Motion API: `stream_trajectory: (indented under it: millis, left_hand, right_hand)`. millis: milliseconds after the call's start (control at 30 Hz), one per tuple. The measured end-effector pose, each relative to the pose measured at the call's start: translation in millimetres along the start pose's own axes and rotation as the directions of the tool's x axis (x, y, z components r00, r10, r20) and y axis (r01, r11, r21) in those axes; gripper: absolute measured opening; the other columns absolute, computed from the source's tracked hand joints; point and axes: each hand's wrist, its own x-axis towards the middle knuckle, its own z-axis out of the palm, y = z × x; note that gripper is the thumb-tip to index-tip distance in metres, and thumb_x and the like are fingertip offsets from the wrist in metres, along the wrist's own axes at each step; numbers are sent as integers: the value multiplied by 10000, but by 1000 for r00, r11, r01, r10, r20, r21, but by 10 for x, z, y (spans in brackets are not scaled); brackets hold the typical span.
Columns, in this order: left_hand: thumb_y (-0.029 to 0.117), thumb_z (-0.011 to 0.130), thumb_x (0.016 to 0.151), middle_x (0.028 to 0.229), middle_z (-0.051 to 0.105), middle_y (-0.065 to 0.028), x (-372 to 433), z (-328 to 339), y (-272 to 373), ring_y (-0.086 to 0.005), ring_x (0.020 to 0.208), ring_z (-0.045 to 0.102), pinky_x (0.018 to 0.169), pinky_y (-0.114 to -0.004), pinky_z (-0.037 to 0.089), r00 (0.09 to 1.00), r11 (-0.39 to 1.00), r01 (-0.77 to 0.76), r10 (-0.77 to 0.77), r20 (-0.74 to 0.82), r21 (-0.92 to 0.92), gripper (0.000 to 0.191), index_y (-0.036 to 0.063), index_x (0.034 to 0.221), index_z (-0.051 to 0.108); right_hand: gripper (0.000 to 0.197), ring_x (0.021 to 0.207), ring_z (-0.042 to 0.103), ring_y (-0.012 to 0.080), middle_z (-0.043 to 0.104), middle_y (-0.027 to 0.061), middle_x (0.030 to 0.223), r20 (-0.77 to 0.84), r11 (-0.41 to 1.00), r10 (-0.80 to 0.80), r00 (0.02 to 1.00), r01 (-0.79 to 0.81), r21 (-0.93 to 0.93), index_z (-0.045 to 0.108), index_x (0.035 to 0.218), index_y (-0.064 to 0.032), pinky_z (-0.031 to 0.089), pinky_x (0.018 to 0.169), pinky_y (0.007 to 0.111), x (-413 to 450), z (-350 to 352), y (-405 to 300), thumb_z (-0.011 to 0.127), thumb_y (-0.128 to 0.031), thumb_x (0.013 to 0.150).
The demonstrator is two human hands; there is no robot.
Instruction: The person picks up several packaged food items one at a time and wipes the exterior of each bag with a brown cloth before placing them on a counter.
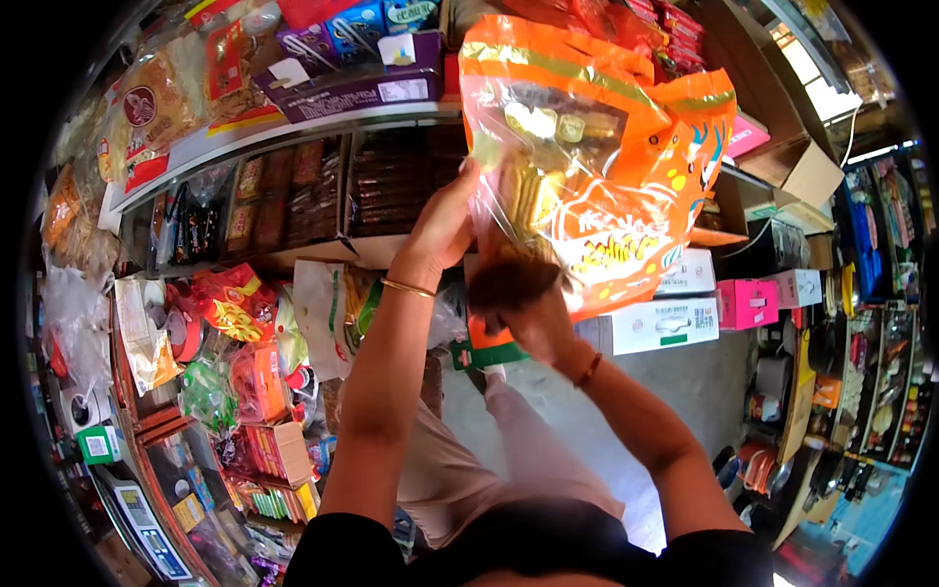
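A large orange plastic bag (660, 176) with a clear window is held up in front of me; gold-wrapped pieces show inside it. At the bag's left edge, my left hand (451, 216) grips the clear plastic, with a gold bangle on that wrist. Under the bag's lower left corner is my right hand (539, 319), wearing a thin red bracelet. A blurred dark brown object (513, 286) lies at this hand's fingers; what it is, and how firmly the fingers hold it, I cannot tell.
Behind the bag, a glass display case holds boxes of packaged snacks (396, 183), with a purple carton (359, 95) on top. A counter with bagged goods and a scale (147, 528) stands left. White cartons (664, 326) and a pink box (748, 303) sit beyond the grey floor (587, 411). Stocked shelves line the right.
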Motion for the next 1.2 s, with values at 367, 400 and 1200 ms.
stream_trajectory:
  millis: [367, 400, 1200]
  left_hand:
    - [367, 272, 981, 1241, 504, -94, 91, 35, -127, -207, 1126, 488, 963, -344, 380, 996, 996, -67, 70, 56, -55, 480, 38, 1317, 365]
    - [367, 272, 981, 1241, 504, -94, 87, 18, -115, -207, 1126, 488, 963, -344, 380, 996, 997, -61, 64, 63, -44, 480, 38, 1317, 365]
    - [479, 308, 941, 1291, 455, -115, -30, 46, -266, -262, 1174, 446, 1000, -419, 355, 996, 997, -57, 53, -64, -48, 572, 56, 1326, 342]
  right_hand:
    - [224, 1083, 411, 335, 510, 100, 1029, -101, 991, 21, 995, -33, -127, 644, 897, -133, 228, 1002, 596, -809, 579, 373, 554, -222, 711]
    - [229, 1090, 414, 326, 511, 97, 1056, -73, 990, 27, 997, -37, -139, 645, 900, -135, 222, 1008, 589, -722, 394, 410, 563, -221, 705]
    - [195, 661, 569, 247, 588, 111, 794, -730, 919, 280, 623, -393, 17, 614, 887, -33, 490, 575, 344, -726, -619, 1880, 546, 26, 714]
